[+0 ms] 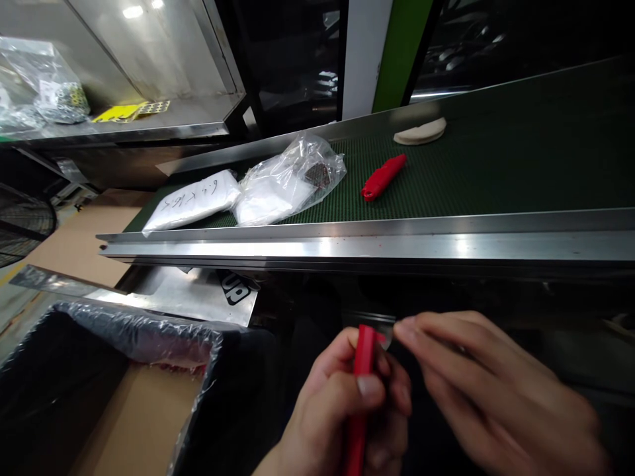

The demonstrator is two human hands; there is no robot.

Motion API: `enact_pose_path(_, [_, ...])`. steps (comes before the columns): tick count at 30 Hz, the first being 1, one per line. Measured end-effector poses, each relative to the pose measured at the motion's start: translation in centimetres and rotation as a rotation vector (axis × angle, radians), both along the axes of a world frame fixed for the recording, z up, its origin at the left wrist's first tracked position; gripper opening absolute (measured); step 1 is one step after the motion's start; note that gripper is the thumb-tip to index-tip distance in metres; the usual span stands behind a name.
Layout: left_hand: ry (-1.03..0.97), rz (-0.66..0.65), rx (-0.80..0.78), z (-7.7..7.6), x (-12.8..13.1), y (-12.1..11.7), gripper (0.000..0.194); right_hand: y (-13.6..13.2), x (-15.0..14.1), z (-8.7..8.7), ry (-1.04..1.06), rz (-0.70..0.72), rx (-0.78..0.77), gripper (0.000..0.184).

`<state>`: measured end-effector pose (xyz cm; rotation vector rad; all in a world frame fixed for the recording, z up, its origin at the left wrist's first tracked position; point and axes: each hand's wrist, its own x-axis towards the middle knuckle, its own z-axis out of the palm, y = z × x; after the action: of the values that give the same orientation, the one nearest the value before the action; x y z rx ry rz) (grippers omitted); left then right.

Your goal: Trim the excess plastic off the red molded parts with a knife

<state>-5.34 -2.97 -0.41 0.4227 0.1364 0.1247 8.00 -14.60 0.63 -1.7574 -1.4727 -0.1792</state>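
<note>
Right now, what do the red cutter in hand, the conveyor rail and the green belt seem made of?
The red cutter looks like moulded plastic: glossy, evenly coloured. The conveyor rail looks like stainless steel, with bright, streaky reflections. The green belt seems PVC or rubber, matt and finely textured; its look cannot settle which.

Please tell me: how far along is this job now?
Looks done: a handwritten white pack and a clear bag lie on the green conveyor belt. In hand: the left hand holds a red plastic cutter, the right hand close to its metal tip. Left: a second red cutter and a beige crescent piece lie on the belt, and the plastic-lined carton stands open.
</note>
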Motion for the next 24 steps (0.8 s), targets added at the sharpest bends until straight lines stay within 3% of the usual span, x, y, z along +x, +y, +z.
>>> enact_pose_path(4, [0.019,-0.121,0.021,0.4,0.0,-0.2,0.024,-0.2,1.1,-0.1,0.059,-0.179,0.045,0.038])
enact_pose_path(8, [-0.113,-0.157,-0.157,-0.8,0.4,-0.1,0.032,-0.7,1.3,0.4,0.079,0.017,0.015,0.044])
enact_pose_path(11, [0.003,-0.226,-0.207,-1.1,0.3,0.4,0.041,-1.0,1.4,0.5,-0.020,0.147,-0.030,0.045])
enact_pose_path(16, [0.120,-0.187,-0.178,0.0,-0.2,0.9,0.036,-0.8,1.7,0.3,-0.133,0.164,-0.069,0.045])
enact_pose_path(21, [0.178,-0.256,-0.149,0.8,-0.2,1.4,0.038,-0.8,1.5,0.2,-0.183,0.115,-0.059,0.042])
enact_pose_path(24, [0.305,-0.165,-0.112,0.7,-0.7,1.3,0.033,-0.7,1.5,0.1,-0.239,0.103,-0.029,0.038])
